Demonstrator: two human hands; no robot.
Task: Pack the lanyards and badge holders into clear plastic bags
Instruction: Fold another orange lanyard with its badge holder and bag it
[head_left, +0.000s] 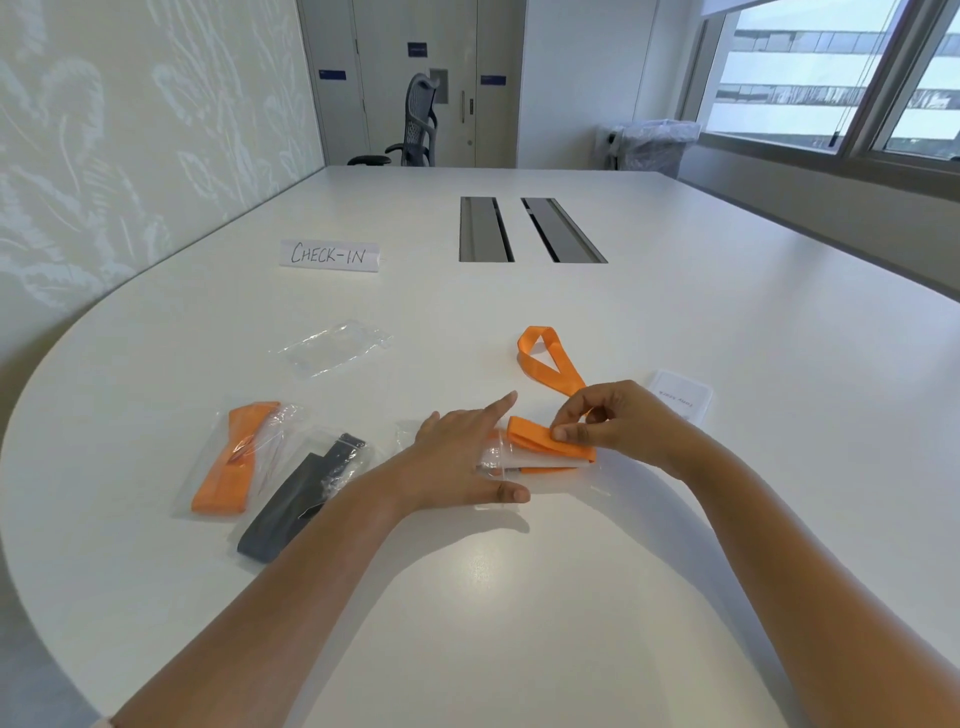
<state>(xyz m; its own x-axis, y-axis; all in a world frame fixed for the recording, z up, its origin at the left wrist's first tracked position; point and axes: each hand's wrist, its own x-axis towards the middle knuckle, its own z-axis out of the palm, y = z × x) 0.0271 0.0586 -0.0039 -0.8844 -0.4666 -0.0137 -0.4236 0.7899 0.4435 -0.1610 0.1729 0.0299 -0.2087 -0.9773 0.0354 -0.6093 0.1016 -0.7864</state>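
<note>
An orange lanyard (545, 358) lies on the white table (675, 322), partly folded over a clear badge holder (530, 460) with a white card. My right hand (608, 415) pinches the folded orange strap on top of that holder. My left hand (467, 457) lies flat, fingers spread, pressing the holder's left end down. At the left, two clear bags are filled: one holds an orange lanyard (234, 457), the other a black lanyard (296, 499). An empty clear plastic bag (335, 345) lies further back. A second badge holder (680, 397) with a name card sits right of my right hand.
A paper sign reading CHECK-IN (329, 254) stands at the back left. Two grey cable hatches (524, 228) are set into the table's middle. An office chair (415, 124) and a lined bin (654, 145) stand beyond the far edge.
</note>
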